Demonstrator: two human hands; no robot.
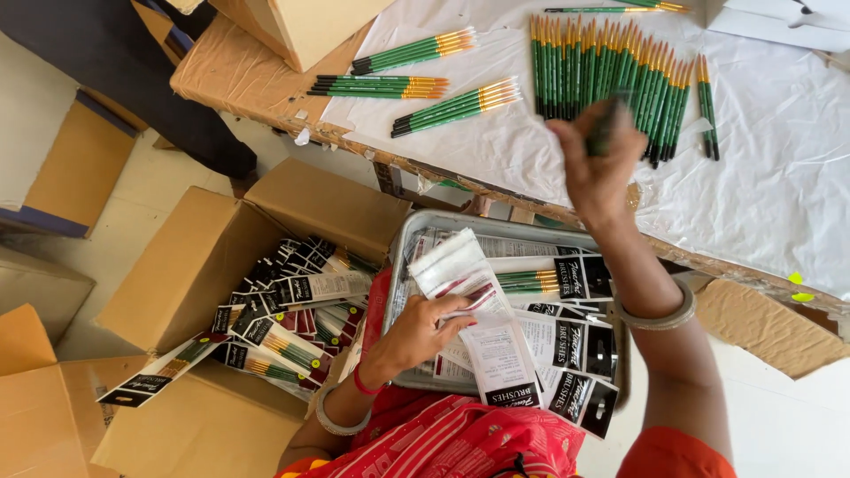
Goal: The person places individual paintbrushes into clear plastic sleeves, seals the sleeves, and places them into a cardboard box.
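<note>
My right hand [595, 164], closed on a few blurred brushes [606, 124], hovers over the worktop's [779, 177] brush row [611, 71], handles pointing toward me, while my left hand [416, 332] pinches a clear sleeve [456, 270] above the tray [403, 257].

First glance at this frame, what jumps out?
The long row of green-handled paintbrushes fanned on the white sheet at the top, with the right hand raised over it gripping a few brushes. Below, the left hand holds clear packets over a metal tray of packed brush sets. At left, an open cardboard box spills over with more packed sets.
</note>
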